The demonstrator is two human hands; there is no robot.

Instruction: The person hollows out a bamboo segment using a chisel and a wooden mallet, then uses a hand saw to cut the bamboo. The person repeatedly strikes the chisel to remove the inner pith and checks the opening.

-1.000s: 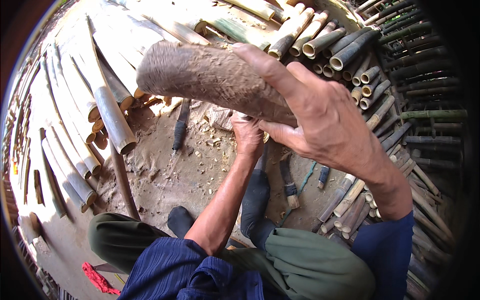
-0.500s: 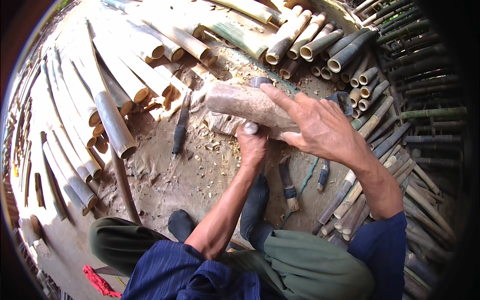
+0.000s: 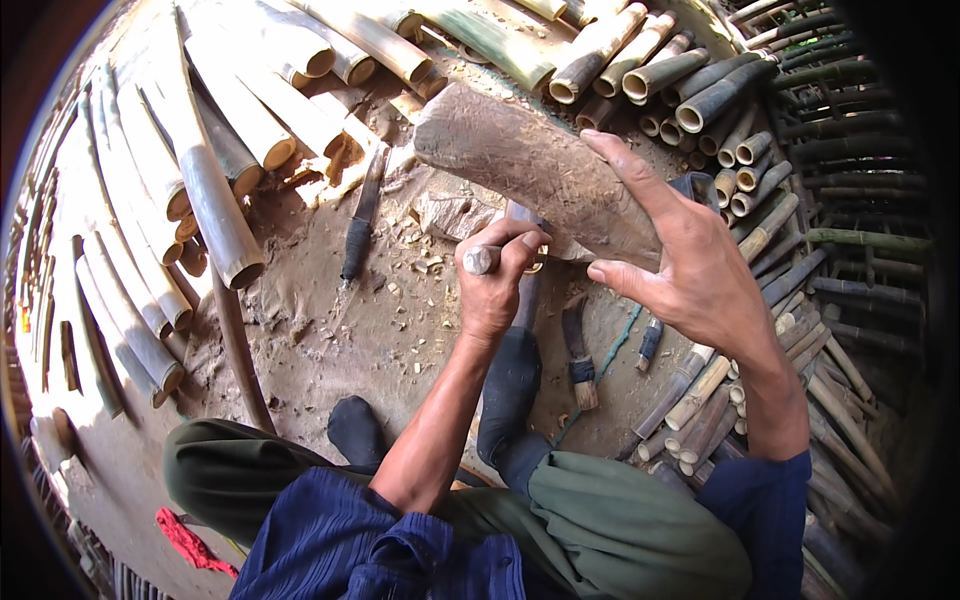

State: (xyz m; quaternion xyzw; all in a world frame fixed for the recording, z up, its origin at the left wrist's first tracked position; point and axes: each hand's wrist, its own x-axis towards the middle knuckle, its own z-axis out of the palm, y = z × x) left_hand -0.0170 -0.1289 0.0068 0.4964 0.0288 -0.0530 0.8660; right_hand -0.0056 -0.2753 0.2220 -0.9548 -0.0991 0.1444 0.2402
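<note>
My right hand [image 3: 695,275] is closed around a thick, worn wooden club [image 3: 530,165] and holds it slanted just above my left hand. My left hand [image 3: 495,290] is fisted on a narrow tool handle [image 3: 481,260] whose rounded grey end sticks out of the fist, pointing left. The tool's working end is hidden behind my hand and the club. A flat lump of wood or stone [image 3: 455,212] lies on the ground just beyond it. I sit on the dirt floor with my dark-socked feet [image 3: 510,385] out in front.
A knife with a black wrapped handle [image 3: 357,235] lies on the ground to the left. A small brush-like tool [image 3: 578,352] lies by my foot. Split bamboo lengths [image 3: 215,205] fill the left side, and cut bamboo tubes [image 3: 690,90] are piled at the top right. A red cloth [image 3: 185,540] lies at the lower left.
The club came down from a raised position onto the tool in my left hand, and it is now lifted slightly off it again. My left hand stayed in place.
</note>
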